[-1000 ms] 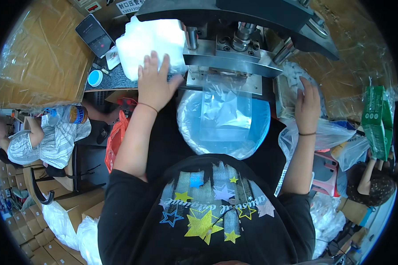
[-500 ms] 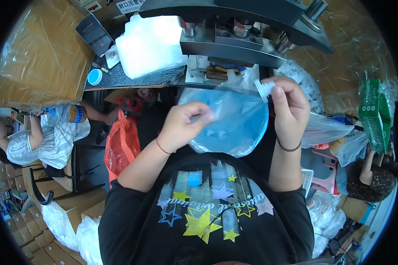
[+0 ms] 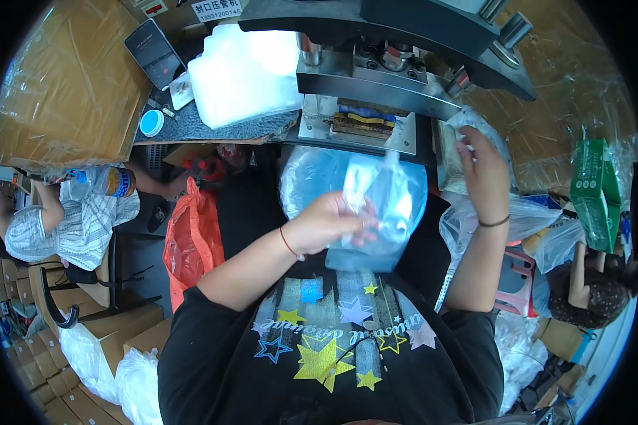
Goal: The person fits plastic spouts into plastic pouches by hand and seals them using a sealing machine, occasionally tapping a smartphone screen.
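My left hand (image 3: 329, 221) grips a clear plastic bag (image 3: 376, 195) above a blue basin (image 3: 333, 177) on my lap. The bag hangs down in front of my chest. My right hand (image 3: 483, 170) is raised to the right, its fingers on a pile of clear plastic pieces (image 3: 468, 127) beside the machine. Straight ahead stands a grey metal press machine (image 3: 383, 78) with a yellow and blue part (image 3: 361, 122) under its head.
A white stack of plastic bags (image 3: 244, 67) lies on the bench at the left, next to a black device (image 3: 154, 52) and a blue-rimmed lid (image 3: 151, 122). An orange bag (image 3: 191, 237) hangs below. People sit at the left (image 3: 64, 219) and right (image 3: 588, 290). A green box (image 3: 595, 191) stands right.
My left hand came off the bench, took hold of the clear bag and now holds it alone. My right hand let go of the bag and reached out to the pile on the right.
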`<state>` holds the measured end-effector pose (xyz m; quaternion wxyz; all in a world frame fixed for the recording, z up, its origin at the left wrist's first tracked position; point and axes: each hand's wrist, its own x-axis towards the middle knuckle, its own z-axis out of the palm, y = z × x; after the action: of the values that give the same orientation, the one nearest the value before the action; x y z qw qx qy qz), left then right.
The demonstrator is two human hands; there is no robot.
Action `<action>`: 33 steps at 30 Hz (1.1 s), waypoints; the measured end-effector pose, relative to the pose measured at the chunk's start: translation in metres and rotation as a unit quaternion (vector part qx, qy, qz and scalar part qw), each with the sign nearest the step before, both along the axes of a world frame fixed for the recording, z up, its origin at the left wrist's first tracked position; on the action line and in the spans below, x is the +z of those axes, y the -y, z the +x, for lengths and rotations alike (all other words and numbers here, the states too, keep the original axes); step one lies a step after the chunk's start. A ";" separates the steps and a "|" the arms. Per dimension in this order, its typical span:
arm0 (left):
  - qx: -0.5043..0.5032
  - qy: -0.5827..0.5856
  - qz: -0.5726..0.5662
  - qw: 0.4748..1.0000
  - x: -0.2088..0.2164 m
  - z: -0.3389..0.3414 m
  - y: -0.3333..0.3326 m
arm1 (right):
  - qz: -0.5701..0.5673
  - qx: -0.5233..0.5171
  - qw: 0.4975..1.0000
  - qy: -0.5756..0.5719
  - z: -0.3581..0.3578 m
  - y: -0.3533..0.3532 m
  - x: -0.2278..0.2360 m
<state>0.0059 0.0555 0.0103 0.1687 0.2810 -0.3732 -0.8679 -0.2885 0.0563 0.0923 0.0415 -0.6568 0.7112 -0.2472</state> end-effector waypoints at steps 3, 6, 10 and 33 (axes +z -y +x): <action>0.058 -0.017 -0.021 0.998 -0.002 0.001 0.036 | 0.064 -0.055 0.983 -0.165 -0.042 0.003 -0.025; 0.094 -0.025 -0.039 0.995 -0.005 -0.001 0.064 | 0.102 -0.032 0.987 -0.119 -0.051 0.013 -0.043; 0.234 0.088 -0.217 0.944 -0.011 -0.003 0.061 | 0.027 -0.031 0.995 -0.095 -0.058 0.013 -0.062; 0.105 0.173 -0.388 0.899 0.012 0.032 0.015 | -0.080 0.164 0.896 0.405 0.086 -0.007 -0.002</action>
<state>0.0378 0.0406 0.0223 0.2872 0.3764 -0.6721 -0.5694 -0.2030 0.0635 0.0900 0.3131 -0.6087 0.4925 -0.5375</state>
